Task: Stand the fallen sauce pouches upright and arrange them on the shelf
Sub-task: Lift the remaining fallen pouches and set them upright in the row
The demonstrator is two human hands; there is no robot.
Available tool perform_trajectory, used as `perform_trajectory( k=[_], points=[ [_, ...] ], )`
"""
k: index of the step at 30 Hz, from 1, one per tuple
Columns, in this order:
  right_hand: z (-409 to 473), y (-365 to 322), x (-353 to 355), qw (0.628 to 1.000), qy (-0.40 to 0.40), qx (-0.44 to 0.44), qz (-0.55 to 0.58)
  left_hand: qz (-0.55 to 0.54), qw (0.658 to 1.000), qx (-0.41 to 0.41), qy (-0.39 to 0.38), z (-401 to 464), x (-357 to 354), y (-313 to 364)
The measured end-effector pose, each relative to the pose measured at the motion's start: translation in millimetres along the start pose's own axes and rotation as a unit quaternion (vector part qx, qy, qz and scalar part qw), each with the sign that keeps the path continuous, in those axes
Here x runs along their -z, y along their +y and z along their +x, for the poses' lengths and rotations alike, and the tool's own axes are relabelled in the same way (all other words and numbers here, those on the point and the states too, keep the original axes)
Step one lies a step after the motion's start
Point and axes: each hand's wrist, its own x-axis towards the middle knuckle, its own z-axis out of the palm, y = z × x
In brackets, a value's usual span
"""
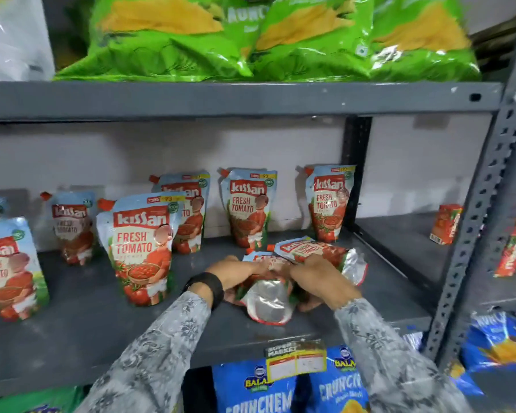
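Two tomato sauce pouches lie flat on the grey shelf (pixel 81 317). The nearer fallen pouch (pixel 268 302) points its silver base toward me; my left hand (pixel 236 271) and my right hand (pixel 316 280) both grip its sides. The second fallen pouch (pixel 319 250) lies just behind it, touching my right hand. Several pouches stand upright: one at the front (pixel 142 248), one behind it (pixel 191 210), two at the back (pixel 249 205) (pixel 328 201), and others on the left (pixel 72 225) (pixel 8 266).
A grey upright post (pixel 486 186) bounds the shelf on the right; red cartons (pixel 446 223) stand beyond it. Green snack bags (pixel 251 40) fill the shelf above. Blue snack bags (pixel 295 389) sit below, behind a price label (pixel 295 360) on the shelf edge.
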Motion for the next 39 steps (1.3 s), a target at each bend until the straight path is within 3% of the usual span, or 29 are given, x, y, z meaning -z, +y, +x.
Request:
perform_trajectory(
  k=[4, 8, 10, 13, 18, 23, 33, 39],
  points=[
    [2, 6, -3, 0.995, -0.041, 0.011, 0.092, -0.085, 0.996, 0.008, -0.008, -9, -4, -3],
    [-4, 8, -12, 0.984, -0.069, 0.032, 0.164, -0.116, 0.992, -0.010, 0.049, -26, 3, -12],
    [-7, 3, -19, 0.976, -0.089, 0.051, 0.194, -0.114, 0.989, -0.041, 0.085, -37, 14, -15],
    [-12, -11, -26, 0.956, -0.098, 0.128, 0.246, -0.133, 0.981, -0.122, 0.071, -56, 30, -8],
    [-7, -47, -21, 0.925, 0.017, 0.324, 0.196, -0.140, 0.943, -0.266, 0.143, -68, 50, 19],
    [12, -59, -28, 0.896, 0.101, 0.401, 0.160, -0.136, 0.895, -0.338, 0.258, -46, 41, 21],
    [50, -7, -69, 0.929, 0.103, 0.331, 0.131, -0.134, 0.914, -0.284, 0.258, -1, 13, -37],
    [48, -8, -60, 0.937, 0.053, 0.324, 0.118, -0.142, 0.925, -0.259, 0.240, -2, 13, -41]
  ],
)
